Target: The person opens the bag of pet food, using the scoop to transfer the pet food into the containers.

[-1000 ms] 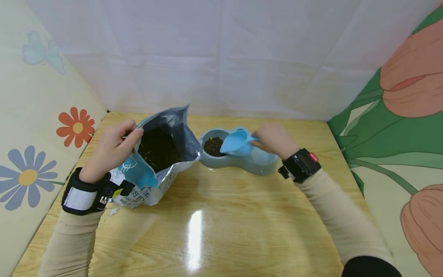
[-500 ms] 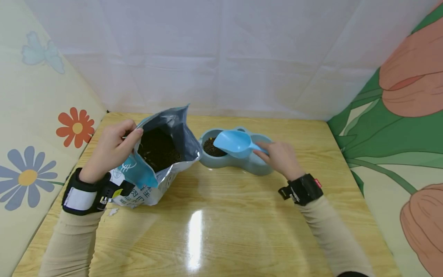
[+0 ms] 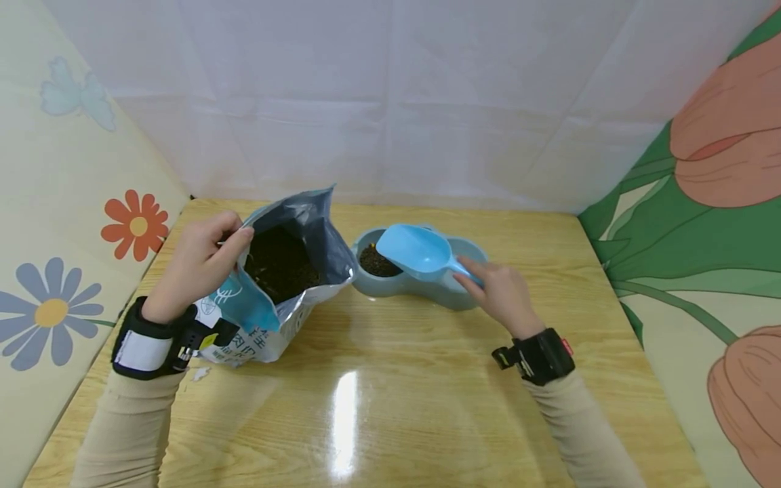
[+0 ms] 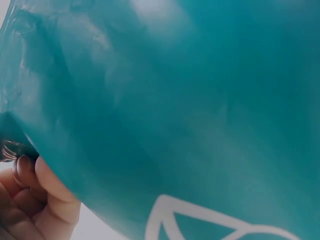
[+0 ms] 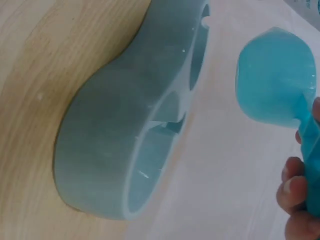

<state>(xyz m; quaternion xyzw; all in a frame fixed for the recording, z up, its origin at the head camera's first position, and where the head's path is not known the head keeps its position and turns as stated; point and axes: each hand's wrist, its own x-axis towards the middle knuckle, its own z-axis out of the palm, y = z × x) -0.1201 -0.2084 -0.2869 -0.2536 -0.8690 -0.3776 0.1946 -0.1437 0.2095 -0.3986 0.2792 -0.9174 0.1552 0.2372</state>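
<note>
My left hand grips the rim of an open foil bag, blue and white outside and silvery within. Dark pellets fill part of it. In the left wrist view, the teal bag wall takes up most of the picture, with curled fingers at its edge. My right hand holds a light blue scoop by its handle. No pellets show in the scoop. It hovers over a blue-grey double bowl, whose left hollow contains dark pellets. In the right wrist view, the bowl stands apart from the scoop.
The wooden table carries the bag and bowl. A white sheet hangs behind it. Painted flower panels flank both sides. A small white scrap lies by the bag's base.
The right hand has drawn back toward the front right and the scoop has turned from tipped over the left hollow to more level. The left hand and the bag stay put.
</note>
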